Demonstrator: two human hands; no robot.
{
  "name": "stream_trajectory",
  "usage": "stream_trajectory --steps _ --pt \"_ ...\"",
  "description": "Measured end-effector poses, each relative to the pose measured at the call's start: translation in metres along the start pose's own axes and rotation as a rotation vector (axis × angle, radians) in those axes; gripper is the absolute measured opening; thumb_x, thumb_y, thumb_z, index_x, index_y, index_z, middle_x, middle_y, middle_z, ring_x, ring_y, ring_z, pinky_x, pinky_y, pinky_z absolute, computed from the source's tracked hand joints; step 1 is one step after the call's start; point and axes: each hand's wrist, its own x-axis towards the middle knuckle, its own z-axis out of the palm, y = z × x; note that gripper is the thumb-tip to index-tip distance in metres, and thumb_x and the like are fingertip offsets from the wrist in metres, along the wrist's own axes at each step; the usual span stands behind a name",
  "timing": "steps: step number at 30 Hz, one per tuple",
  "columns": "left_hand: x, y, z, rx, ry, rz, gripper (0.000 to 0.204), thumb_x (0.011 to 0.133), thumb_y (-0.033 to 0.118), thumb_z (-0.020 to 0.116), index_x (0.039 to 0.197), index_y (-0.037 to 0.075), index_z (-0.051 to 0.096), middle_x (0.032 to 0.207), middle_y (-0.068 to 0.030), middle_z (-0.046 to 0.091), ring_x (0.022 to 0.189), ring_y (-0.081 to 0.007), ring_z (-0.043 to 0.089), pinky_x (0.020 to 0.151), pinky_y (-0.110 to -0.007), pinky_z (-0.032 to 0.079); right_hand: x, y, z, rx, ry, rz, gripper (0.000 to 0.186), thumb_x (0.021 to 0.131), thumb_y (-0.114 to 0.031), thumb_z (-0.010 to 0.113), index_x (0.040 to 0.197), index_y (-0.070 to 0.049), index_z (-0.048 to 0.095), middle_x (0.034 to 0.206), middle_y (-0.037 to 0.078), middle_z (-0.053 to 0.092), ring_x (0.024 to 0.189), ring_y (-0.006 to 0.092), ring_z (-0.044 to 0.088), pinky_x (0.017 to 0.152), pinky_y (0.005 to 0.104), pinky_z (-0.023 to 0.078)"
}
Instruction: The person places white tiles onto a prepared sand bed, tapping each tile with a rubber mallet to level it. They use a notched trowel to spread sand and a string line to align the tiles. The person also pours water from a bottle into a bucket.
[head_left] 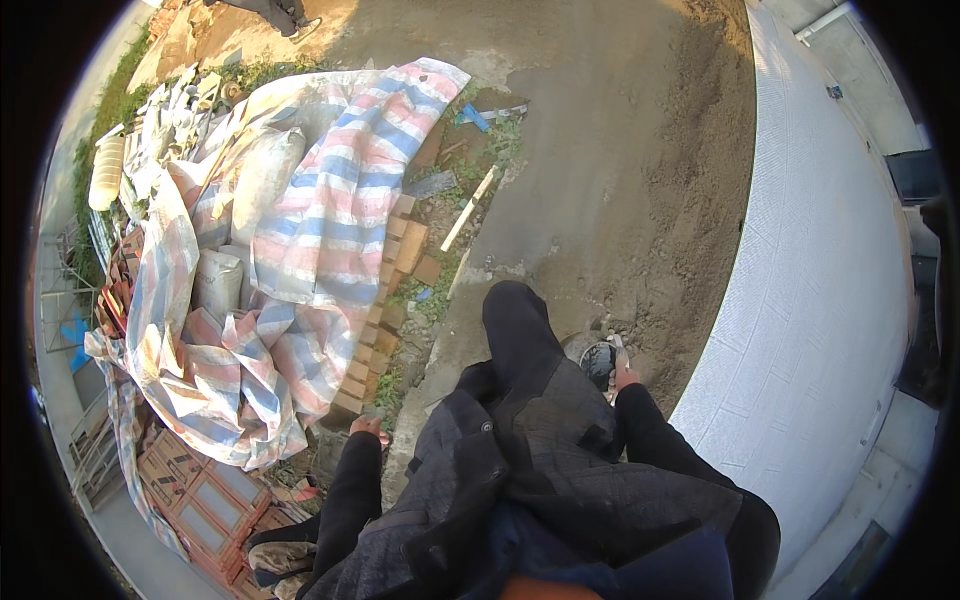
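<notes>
My right hand [626,379] is low at my right side, its fingers closed round a pale, narrow piece that runs up beside a round black bucket [598,362]. What that piece is, and whether it belongs to the bucket, is too small to tell. Grey smears mark the bucket's inside. On the other side, my left hand [366,427] hangs beside a stack of bricks [357,372], its fingers loosely bent and apart, with nothing visible in it. My dark-clothed knee [517,310] reaches forward between the hands.
A striped tarpaulin [340,190] covers sacks and rubble at left. Smooth wet-looking concrete [570,150] stretches ahead, bordered by rough brown mortar [690,200] along a white patterned wall [800,260]. A wooden strip [468,208] lies by the bricks; a person's leg [275,12] shows far off.
</notes>
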Motion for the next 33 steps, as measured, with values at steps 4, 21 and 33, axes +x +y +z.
stream_trajectory --steps 4,21,33 --pt "0.023 0.073 0.032 0.015 -0.069 0.102 0.038 0.103 0.026 0.059 0.130 -0.001 0.060 0.082 -0.0163 0.072 0.056 -0.0262 0.071 0.048 -0.037 0.057 -0.024 -0.012 -0.007 0.232 -0.015 0.065 0.072 0.085 -0.078 0.066 0.071 -0.009 0.055 0.056 0.006 0.048 0.046 0.0208 0.047 0.043 0.0367 0.036" --pt "-0.006 0.465 0.201 0.094 -0.101 -0.021 0.045 0.099 0.022 0.067 0.133 -0.007 0.057 0.083 -0.0171 0.073 0.058 -0.0285 0.072 0.053 -0.039 0.061 0.165 -0.205 -0.119 -0.603 0.029 0.013 0.088 0.082 -0.071 0.073 0.116 0.009 0.062 0.116 0.027 0.067 0.111 0.0438 0.064 0.093 0.0516 0.048" --pt "0.008 0.723 0.255 0.122 -0.111 0.082 0.034 0.099 0.026 0.065 0.121 -0.001 0.066 0.081 -0.0147 0.074 0.064 -0.0270 0.074 0.058 -0.038 0.061 0.240 -0.537 -0.157 0.150 0.158 -0.108 0.052 0.080 -0.041 0.088 0.097 0.004 0.066 0.069 0.006 0.056 0.056 0.0196 0.054 0.047 0.0387 0.042"
